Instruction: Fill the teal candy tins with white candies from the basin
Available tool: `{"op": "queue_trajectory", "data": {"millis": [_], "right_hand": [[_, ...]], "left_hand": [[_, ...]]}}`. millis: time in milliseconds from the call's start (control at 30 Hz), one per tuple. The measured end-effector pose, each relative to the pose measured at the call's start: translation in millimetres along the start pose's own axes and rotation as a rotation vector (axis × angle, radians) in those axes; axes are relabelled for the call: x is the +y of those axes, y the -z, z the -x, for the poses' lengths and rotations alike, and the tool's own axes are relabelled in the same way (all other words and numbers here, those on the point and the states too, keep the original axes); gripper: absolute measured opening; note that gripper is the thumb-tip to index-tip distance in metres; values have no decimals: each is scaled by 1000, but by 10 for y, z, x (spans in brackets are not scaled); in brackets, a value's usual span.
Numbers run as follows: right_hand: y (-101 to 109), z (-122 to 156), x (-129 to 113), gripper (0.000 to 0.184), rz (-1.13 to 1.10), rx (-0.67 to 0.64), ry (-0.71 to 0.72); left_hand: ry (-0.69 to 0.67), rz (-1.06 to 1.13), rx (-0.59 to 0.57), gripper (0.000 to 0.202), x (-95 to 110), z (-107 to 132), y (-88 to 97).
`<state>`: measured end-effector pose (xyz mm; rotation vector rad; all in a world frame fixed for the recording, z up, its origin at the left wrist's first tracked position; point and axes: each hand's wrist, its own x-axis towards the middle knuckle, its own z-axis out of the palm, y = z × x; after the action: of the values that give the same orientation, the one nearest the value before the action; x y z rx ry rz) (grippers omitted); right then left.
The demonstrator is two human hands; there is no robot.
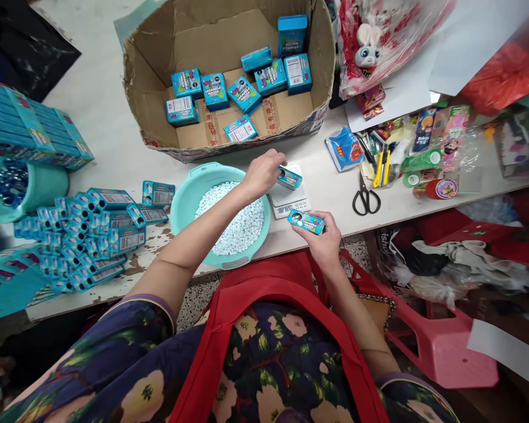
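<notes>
My right hand (326, 241) holds a small blue candy tin (306, 222) at the front edge of the table. Its left end shows a dark opening with a white piece by it. Over the white scale (293, 197), my left hand (264, 171) is closed in a pinch, its fingertips at the left end of another blue tin (290, 178) lying on the scale. What the fingers hold, if anything, is hidden. Beneath my left forearm sits a turquoise basin (182, 197) with many small white candies (233, 229), partly covered by the arm.
Behind stands a cardboard box (154, 117) with several blue cartons. On the left are stacked blue tins (83, 235), a turquoise bucket (48, 187) and blue packs (30, 126). To the right lie black scissors (365, 200), yellow cutters (382, 167) and a pink stool (449, 352).
</notes>
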<state>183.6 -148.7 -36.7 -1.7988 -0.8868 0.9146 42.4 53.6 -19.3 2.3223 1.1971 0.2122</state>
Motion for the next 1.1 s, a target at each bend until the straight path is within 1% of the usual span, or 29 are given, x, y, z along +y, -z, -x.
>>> {"op": "queue_trajectory", "data": {"millis": [67, 133, 167, 233, 300, 367, 400, 467, 533, 600, 667, 733, 833, 900, 967, 1033, 1067, 1100], "right_hand": [[-3, -4, -4, 47, 3, 1, 7], [-15, 2, -16, 46, 3, -3, 19], [-23, 13, -25, 44, 5, -5, 27], [-41, 55, -45, 40, 17, -7, 50], [-60, 129, -55, 36, 38, -11, 83], [-81, 232, -44, 32, 69, -23, 118], [-93, 289, -30, 31, 87, -32, 133], [-124, 399, 7, 29, 121, -61, 147], [-167, 486, 41, 29, 142, -97, 146], [-220, 536, 54, 29, 146, -118, 147], [-272, 549, 44, 29, 148, -116, 178], [-313, 538, 18, 29, 158, -99, 231], [-331, 508, -13, 27, 162, -62, 275], [-317, 490, -7, 28, 140, -35, 252], [-291, 478, 21, 34, 113, -16, 197], [-260, 468, 61, 38, 95, 0, 137], [-244, 462, 82, 40, 92, 10, 112], [-227, 455, 102, 41, 92, 21, 92]], "left_hand": [[-4, 99, 69, 21, 65, 175, 56], [-84, 240, 81, 17, 175, 440, 53], [-138, 310, 70, 16, 240, 593, 19], [-210, 408, 51, 20, 362, 903, -111], [-206, 449, 50, 24, 441, 1171, -275], [-163, 459, 26, 26, 463, 1371, -402], [-139, 456, -4, 27, 457, 1446, -436], [-92, 431, -82, 28, 428, 1552, -437], [-47, 399, -146, 26, 404, 1615, -381], [-8, 367, -166, 26, 402, 1649, -319], [22, 300, -133, 32, 421, 1663, -291], [25, 217, -80, 33, 444, 1664, -307], [-33, 195, -24, 30, 451, 1641, -367], [-87, 268, 11, 26, 424, 1606, -389], [-94, 355, 65, 21, 362, 1559, -375], [-31, 386, 112, 17, 251, 1511, -323], [16, 364, 109, 15, 178, 1490, -285], [61, 319, 79, 14, 97, 1471, -243]]}}
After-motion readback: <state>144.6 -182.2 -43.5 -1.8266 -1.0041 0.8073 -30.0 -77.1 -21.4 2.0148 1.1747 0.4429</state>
